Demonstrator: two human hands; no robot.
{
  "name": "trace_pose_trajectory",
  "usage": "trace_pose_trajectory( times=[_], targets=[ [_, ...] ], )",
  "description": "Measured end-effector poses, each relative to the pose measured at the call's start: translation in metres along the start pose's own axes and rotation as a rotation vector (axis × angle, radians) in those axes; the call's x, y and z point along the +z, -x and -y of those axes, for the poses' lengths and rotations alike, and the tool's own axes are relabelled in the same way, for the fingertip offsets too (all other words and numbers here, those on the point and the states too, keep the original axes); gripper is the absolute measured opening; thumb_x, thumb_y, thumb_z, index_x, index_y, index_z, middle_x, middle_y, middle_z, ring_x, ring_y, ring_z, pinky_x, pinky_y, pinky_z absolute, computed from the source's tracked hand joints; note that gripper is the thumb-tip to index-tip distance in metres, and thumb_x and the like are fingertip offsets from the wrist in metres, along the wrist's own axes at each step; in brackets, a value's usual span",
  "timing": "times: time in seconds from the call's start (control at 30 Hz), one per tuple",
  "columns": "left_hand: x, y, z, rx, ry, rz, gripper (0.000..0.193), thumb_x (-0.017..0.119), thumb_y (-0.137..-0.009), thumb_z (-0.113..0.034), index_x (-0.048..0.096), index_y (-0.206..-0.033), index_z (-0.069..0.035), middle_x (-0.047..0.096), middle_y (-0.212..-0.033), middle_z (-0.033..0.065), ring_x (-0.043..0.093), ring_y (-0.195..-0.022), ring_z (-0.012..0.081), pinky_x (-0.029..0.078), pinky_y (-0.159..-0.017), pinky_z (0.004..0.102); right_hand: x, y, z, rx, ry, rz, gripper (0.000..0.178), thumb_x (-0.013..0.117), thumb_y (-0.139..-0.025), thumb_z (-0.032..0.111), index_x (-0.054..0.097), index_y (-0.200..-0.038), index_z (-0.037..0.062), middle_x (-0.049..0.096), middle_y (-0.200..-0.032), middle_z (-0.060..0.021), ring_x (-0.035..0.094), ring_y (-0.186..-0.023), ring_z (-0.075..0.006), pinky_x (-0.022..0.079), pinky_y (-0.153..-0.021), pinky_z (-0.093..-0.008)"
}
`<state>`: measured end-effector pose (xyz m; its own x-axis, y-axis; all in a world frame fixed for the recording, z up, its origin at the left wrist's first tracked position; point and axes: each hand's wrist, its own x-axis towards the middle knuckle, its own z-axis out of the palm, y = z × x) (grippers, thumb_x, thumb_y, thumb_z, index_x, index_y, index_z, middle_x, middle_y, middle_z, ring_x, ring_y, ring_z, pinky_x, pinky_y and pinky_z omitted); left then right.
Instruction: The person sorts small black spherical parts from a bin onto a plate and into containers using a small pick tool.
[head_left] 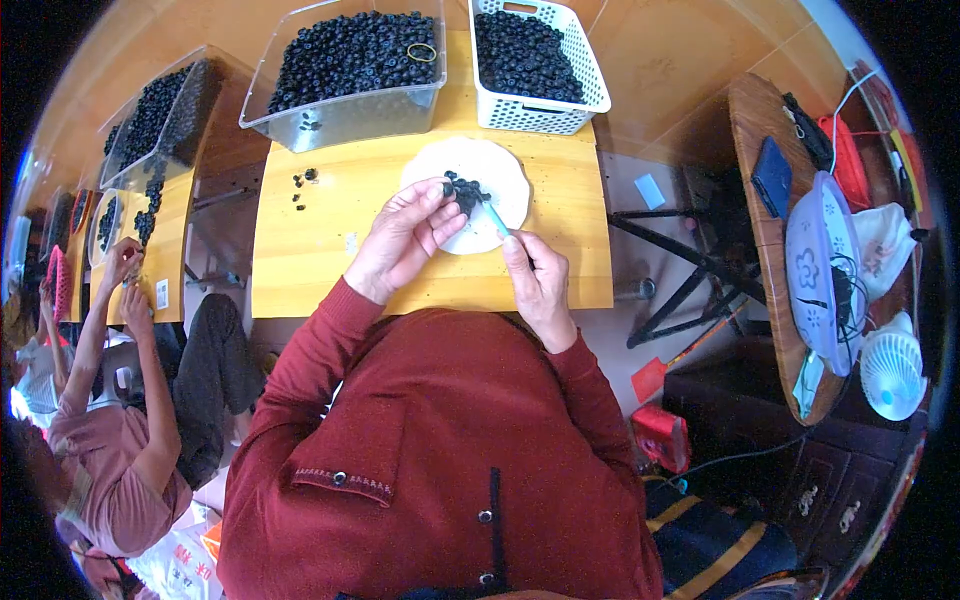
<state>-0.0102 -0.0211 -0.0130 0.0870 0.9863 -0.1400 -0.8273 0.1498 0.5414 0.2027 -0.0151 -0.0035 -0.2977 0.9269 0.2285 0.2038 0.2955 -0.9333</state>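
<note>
Above a white scalloped plate (507,165) my left hand (405,235) pinches a small round black piece (448,189) between thumb and forefinger, its other fingers curled loosely. My right hand (541,285) grips a thin teal-handled tool (494,214), whose tip points toward a pile of small black bits (470,200) on the plate. What kind of tip it has is too small to make out. Whether the black pieces are berries or beads I cannot tell.
Behind the plate stand a clear plastic tub (350,118) and a white perforated basket (535,115), both full of round black pieces. Several loose ones (300,188) lie left on the wooden table (330,270). Another person (120,440) works at the left. A side table (755,130) stands right.
</note>
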Motion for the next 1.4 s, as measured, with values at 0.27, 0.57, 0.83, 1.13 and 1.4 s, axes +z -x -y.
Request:
trace_pose_trajectory(
  times=[0.27,0.57,0.83,1.13,1.4],
  targets=[
    [0.003,0.001,0.007,-0.013,0.058,0.017,0.013,0.058,-0.097,-0.011,0.062,-0.108,-0.005,0.069,-0.097,0.0088,0.069,-0.089,0.0182,0.059,-0.086,0.0335,0.002,-0.001,0.006,-0.084,0.069,-0.006,0.029,0.063,-0.095,0.026,0.068,-0.102,-0.0012,0.068,-0.078,-0.0152,0.067,-0.07,-0.0214,0.05,-0.063,-0.0321],
    [0.007,0.003,0.014,-0.009,0.005,0.017,0.014,0.059,-0.096,-0.011,0.062,-0.109,-0.005,0.068,-0.097,0.0075,0.068,-0.088,0.0168,0.059,-0.085,0.0325,0.003,0.001,0.0,-0.111,0.094,-0.03,0.03,0.064,-0.095,0.028,0.069,-0.102,-0.0006,0.067,-0.081,-0.0156,0.066,-0.069,-0.0247,0.05,-0.061,-0.0341],
    [0.007,0.0,0.025,-0.004,-0.025,0.004,0.013,0.059,-0.097,-0.012,0.062,-0.108,-0.006,0.068,-0.097,0.0062,0.068,-0.088,0.0158,0.059,-0.084,0.0322,-0.002,0.003,-0.008,-0.158,0.147,-0.069,0.029,0.066,-0.093,0.027,0.069,-0.101,-0.0011,0.065,-0.076,-0.0134,0.064,-0.063,-0.0219,0.047,-0.054,-0.0326],
    [0.016,-0.002,0.033,-0.012,-0.066,-0.022,0.013,0.058,-0.097,-0.012,0.062,-0.109,-0.006,0.068,-0.096,0.006,0.068,-0.089,0.016,0.06,-0.084,0.033,-0.008,0.004,-0.016,-0.149,0.086,-0.104,0.028,0.068,-0.092,0.024,0.069,-0.102,-0.0022,0.066,-0.075,-0.0134,0.064,-0.062,-0.0209,0.047,-0.053,-0.0322],
    [0.02,-0.006,0.037,-0.018,-0.09,-0.019,0.015,0.059,-0.097,-0.012,0.061,-0.109,-0.005,0.067,-0.1,0.0057,0.068,-0.091,0.0159,0.059,-0.085,0.0327,-0.014,0.004,-0.024,-0.146,0.042,-0.097,0.026,0.069,-0.092,0.018,0.069,-0.104,-0.0046,0.059,-0.069,-0.0078,0.054,-0.059,-0.013,0.042,-0.053,-0.0284]
  ],
)
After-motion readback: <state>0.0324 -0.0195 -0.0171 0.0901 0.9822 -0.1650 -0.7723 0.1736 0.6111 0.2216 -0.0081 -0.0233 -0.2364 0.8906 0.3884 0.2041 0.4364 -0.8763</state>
